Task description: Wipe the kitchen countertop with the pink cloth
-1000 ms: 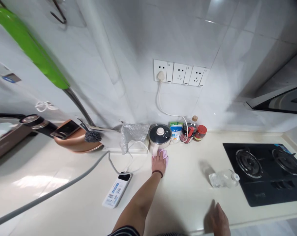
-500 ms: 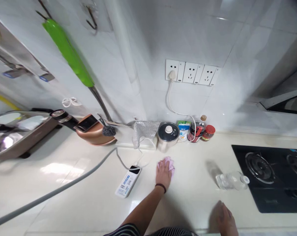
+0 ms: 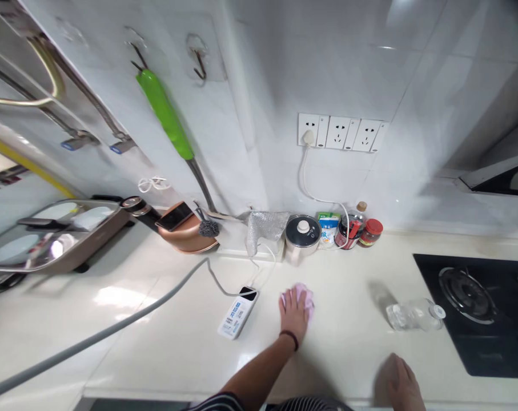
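Note:
My left hand (image 3: 295, 314) presses a crumpled pink cloth (image 3: 310, 301) flat against the white countertop (image 3: 344, 348), its fingers spread over the fabric. A dark band circles that wrist. Left of it lies a white power bank (image 3: 238, 314) with a dark end and a cable attached. Low on the right, my right hand (image 3: 404, 383) rests by the counter's front edge, its fingers stretched out and holding nothing. Just beyond it a clear plastic bottle (image 3: 415, 315) lies on its side.
Along the wall stand a lidded electric pot (image 3: 302, 233), a seasoning bag (image 3: 328, 231) and a red-lidded jar (image 3: 371, 233). A black gas stove (image 3: 468, 337) is at right. A grey hose (image 3: 125, 317) crosses the left side, near a copper-coloured pan (image 3: 190, 237) and an electric griddle (image 3: 87, 248).
The view has swung left, so things appear shifted right. My left hand and the cloth have slid slightly toward me over the counter. My right hand stays near the edge.

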